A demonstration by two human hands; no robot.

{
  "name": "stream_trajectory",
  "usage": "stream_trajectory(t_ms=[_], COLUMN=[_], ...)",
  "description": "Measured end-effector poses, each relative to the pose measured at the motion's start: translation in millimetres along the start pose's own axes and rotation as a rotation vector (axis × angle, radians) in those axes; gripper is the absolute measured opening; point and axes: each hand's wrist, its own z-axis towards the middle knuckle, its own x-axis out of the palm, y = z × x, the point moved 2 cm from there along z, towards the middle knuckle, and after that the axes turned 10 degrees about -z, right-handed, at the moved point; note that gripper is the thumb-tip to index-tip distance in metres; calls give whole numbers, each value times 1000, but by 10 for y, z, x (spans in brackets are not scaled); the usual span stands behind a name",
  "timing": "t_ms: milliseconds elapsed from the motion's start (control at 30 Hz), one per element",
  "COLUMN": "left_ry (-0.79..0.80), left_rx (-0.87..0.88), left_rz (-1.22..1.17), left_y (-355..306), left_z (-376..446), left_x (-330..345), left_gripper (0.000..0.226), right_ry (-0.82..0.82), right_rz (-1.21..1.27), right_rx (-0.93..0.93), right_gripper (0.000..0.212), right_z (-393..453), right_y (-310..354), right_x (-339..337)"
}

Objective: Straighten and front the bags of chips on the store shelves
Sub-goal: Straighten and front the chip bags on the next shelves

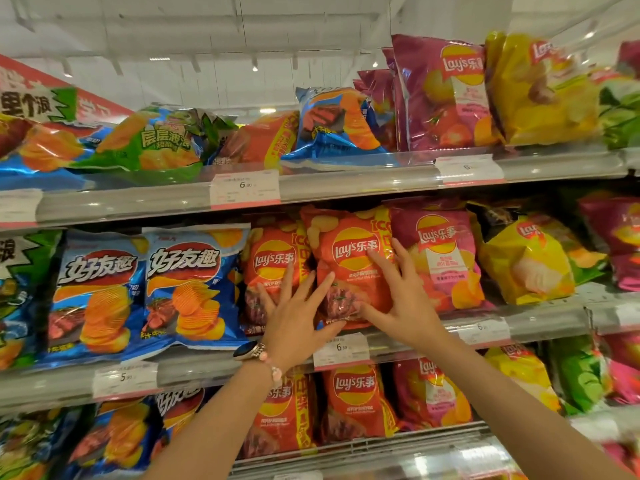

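An upright red Lay's bag [349,261] stands at the front of the middle shelf [540,322]. My left hand [298,313], fingers spread and straight, presses on its lower left edge and overlaps a second red Lay's bag [268,268] beside it. My right hand [398,299] lies flat on the bag's right side, fingers reaching up toward the logo and thumb along the bottom. A watch and bead bracelet sit on my left wrist.
Blue ridged-chip bags [187,285] stand to the left, a pink Lay's bag [443,258] and a tilted yellow bag [526,261] to the right. On the top shelf [346,187] several bags lie slumped. Price tags [341,348] line the shelf rails. More bags fill the lower shelf.
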Motion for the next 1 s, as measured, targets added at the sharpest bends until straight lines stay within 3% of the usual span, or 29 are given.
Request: stream_trajectory(t_ms=[367, 500, 600, 700, 800, 900, 1000], left_ry=[70, 23, -114, -416, -629, -658, -482], left_rx=[-4, -18, 73, 307, 378, 319, 250], left_rz=[-36, -43, -64, -74, -7, 54, 87], left_y=[-15, -69, -186, -315, -380, -338, -240], left_z=[-13, -73, -143, -201, -132, 79, 373], left_x=[-86, -246, -499, -825, -1183, -1534, -1819], left_gripper=[84, 91, 87, 59, 45, 60, 92], right_ry=[102, 26, -94, -281, -412, -440, -407], right_rz=[-41, -160, -165, -114, -85, -83, -86], right_rx=[58, 33, 6, -108, -210, -260, -245], right_gripper=[78, 76, 71, 57, 50, 48, 49], right_z=[17, 17, 8, 67, 277, 623, 997], right_y=[39, 120, 222, 399, 615, 810, 944], right_x=[9, -76, -209, -385, -586, -770, -903])
